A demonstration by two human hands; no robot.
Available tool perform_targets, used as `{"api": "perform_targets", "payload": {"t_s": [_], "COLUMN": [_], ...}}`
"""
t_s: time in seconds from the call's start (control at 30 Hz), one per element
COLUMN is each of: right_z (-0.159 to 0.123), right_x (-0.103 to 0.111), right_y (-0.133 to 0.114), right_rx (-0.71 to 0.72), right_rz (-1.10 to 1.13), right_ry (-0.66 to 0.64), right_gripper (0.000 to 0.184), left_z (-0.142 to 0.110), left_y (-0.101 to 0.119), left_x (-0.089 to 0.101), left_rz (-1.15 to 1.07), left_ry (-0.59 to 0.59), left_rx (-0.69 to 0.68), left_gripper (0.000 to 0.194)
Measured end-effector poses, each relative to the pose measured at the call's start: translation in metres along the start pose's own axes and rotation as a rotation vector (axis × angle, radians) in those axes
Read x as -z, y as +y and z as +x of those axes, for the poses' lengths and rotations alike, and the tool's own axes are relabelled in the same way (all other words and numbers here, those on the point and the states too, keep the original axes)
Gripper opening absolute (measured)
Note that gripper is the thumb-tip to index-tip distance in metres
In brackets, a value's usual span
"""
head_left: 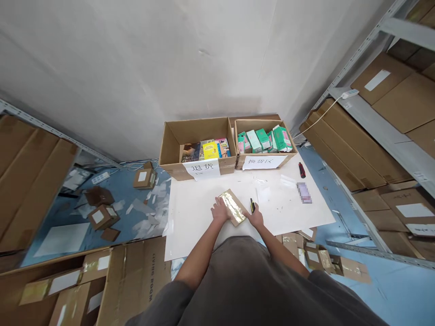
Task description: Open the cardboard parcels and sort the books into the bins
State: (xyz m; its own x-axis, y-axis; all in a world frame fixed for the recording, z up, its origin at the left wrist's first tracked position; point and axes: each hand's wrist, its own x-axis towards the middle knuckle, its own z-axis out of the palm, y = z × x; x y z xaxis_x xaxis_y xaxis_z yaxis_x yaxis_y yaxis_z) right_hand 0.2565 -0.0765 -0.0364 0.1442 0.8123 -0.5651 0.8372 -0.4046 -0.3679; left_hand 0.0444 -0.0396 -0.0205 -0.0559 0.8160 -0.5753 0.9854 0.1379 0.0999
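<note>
A small flat cardboard box (233, 207), with shiny tape along its top, lies at a slant on the white table close to my body. My left hand (220, 211) grips its left edge. At the right end of the box is my right hand (256, 217), closed around a black and yellow utility knife (252, 206) that points away from me. The fingers of this hand also touch the box's edge. Small scraps of clear plastic (263, 192) lie just beyond the right hand.
Two open cartons stand at the table's back: a left carton (165, 149) with books and packets, a right carton (239, 160) with green-and-white boxes. A red-black tool (302, 170) and a blurred purple item (304, 193) lie right. Shelves (360, 117) and floor parcels (103, 216) flank the table (190, 235).
</note>
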Motion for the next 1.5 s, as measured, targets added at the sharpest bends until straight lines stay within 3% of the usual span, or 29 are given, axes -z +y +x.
{"api": "perform_targets", "payload": {"t_s": [0.07, 0.17, 0.27, 0.33, 0.47, 0.6, 0.67, 0.73, 0.87, 0.97, 1.13, 1.27, 1.5], "right_z": [0.008, 0.019, 0.029, 0.034, 0.043, 0.047, 0.041, 0.032, 0.009, -0.001, 0.001, 0.005, 0.006], "right_x": [0.000, 0.005, 0.009, 0.010, 0.013, 0.016, 0.018, 0.021, 0.030, 0.034, 0.032, 0.033, 0.035], "right_y": [-0.003, -0.008, -0.018, -0.026, -0.042, -0.047, -0.037, -0.017, 0.034, 0.051, 0.035, 0.035, 0.033], "right_rx": [0.014, 0.050, 0.073, 0.091, 0.138, 0.235, 0.294, 0.332, 0.387, 0.377, 0.369, 0.366, 0.384], "right_rz": [0.064, 0.099, 0.082, 0.066, 0.027, 0.018, 0.083, 0.166, 0.196, 0.083, -0.217, -0.279, -0.300], "right_ry": [0.008, -0.005, -0.019, -0.026, -0.030, -0.072, -0.069, -0.084, -0.350, -0.470, -0.286, -0.296, -0.281], "right_gripper": [0.095, 0.093, 0.095, 0.096, 0.094, 0.098, 0.085, 0.061, 0.040, 0.031, 0.046, 0.061, 0.062], "left_z": [-0.007, -0.014, -0.015, -0.014, -0.017, -0.026, -0.031, -0.032, -0.031, -0.030, -0.033, -0.033, -0.029], "left_y": [0.001, 0.005, 0.007, 0.007, 0.008, 0.006, 0.006, 0.007, 0.011, 0.013, 0.017, 0.022, 0.021], "left_x": [-0.001, -0.002, -0.001, 0.001, -0.002, -0.016, -0.024, -0.028, -0.028, -0.025, -0.018, -0.013, -0.016], "left_rz": [0.048, 0.071, 0.098, 0.128, 0.090, 0.044, 0.012, -0.040, -0.102, -0.096, -0.055, -0.019, 0.039], "left_ry": [0.073, 0.021, -0.071, -0.055, -0.003, 0.030, 0.030, 0.025, 0.007, 0.004, -0.011, -0.036, -0.024], "left_rx": [-0.103, -0.447, -0.629, -0.609, -0.489, -0.421, -0.383, -0.348, -0.300, -0.293, -0.293, -0.281, -0.329], "left_gripper": [0.120, 0.081, 0.079, 0.079, 0.055, 0.063, 0.066, 0.064, 0.064, 0.065, 0.066, 0.070, 0.068]}}
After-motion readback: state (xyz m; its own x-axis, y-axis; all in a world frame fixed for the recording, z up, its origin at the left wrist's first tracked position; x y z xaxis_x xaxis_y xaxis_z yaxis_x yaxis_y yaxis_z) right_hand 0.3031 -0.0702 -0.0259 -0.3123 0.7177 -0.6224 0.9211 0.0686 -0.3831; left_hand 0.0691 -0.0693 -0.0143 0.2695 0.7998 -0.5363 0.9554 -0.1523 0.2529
